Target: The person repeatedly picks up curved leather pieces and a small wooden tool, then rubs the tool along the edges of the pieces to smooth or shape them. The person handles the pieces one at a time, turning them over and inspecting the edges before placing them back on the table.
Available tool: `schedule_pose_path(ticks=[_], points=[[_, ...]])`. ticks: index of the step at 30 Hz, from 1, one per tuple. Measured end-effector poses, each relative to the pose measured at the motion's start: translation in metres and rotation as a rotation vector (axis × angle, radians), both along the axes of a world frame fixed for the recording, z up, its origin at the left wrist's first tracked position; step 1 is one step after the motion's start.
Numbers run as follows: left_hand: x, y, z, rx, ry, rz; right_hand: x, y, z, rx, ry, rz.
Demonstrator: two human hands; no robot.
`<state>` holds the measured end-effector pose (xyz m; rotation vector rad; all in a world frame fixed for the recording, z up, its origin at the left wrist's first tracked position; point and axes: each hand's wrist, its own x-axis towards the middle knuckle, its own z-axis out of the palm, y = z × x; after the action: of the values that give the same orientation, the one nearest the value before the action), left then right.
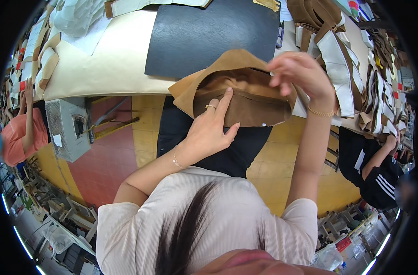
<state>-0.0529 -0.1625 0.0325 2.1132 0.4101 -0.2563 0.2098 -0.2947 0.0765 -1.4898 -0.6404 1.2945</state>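
A brown suede-like piece (257, 108), folded over with a wide opening and a lighter brown inside, lies at the table's near edge and hangs over my lap. My left hand (211, 123) rests on its near flap. The index finger stretches toward the opening, the thumb stands apart by the lower edge, and the other fingers are partly hidden. Raised at the piece's right end is my right hand (303, 75). Its fingers look bent but are smeared by motion, so whether they touch or hold anything is unclear.
A black board (209, 39) lies on the cream-covered table (99, 73) beyond the piece. Brown and white cut pieces (335, 64) are heaped at the right. Clear plastic (78, 16) sits at the far left, and a grey metal box (68, 130) stands below. People work at both sides.
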Motion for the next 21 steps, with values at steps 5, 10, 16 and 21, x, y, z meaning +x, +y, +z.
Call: schedule_pose_path(ticks=[5,10,16,21], points=[[0.004,-0.002,0.005,0.006,0.069,-0.006,-0.015,-0.084,-0.056,-0.308,-0.965,-0.415],[0.003,-0.006,0.005,0.042,-0.006,0.064,-0.052,-0.093,-0.097,-0.495,-1.421,-0.339],[0.012,-0.006,-0.018,0.006,-0.127,0.19,-0.043,-0.088,-0.089,-0.405,-1.468,-0.535],[0.025,0.004,-0.003,-0.242,-0.032,0.264,-0.088,-0.059,0.006,-0.279,-0.994,-0.503]])
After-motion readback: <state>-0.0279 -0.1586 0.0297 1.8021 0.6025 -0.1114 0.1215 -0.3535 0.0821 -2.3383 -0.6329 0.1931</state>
